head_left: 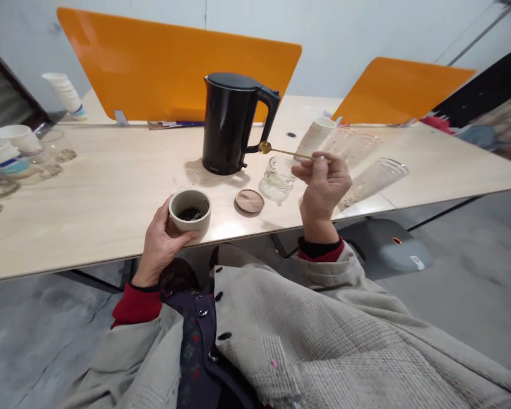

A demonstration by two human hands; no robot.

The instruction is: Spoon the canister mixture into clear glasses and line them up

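My left hand (164, 243) is wrapped round a small pale cup (190, 226) at the table's front edge; dark loose leaves, like tea, lie inside it. Pinched in my right hand (323, 180) is a thin gold spoon (287, 152), its small round bowl pointing left, in front of the kettle's handle. Below the spoon stands a clear glass (276, 180) with some dark bits on its inner wall. Between cup and glass lies a round wooden lid or coaster (249, 201). A clear round piece (186, 178), perhaps a glass lid, sits behind the cup.
A black electric kettle (225, 125) stands behind the cup and glass. Stacked paper cups (317, 136) and stacked clear cups (377, 179) are at the right. More paper cups (19, 138) and glasses crowd the left. Orange partitions (174, 68) line the back. A grey stool (387, 247) stands below the table.
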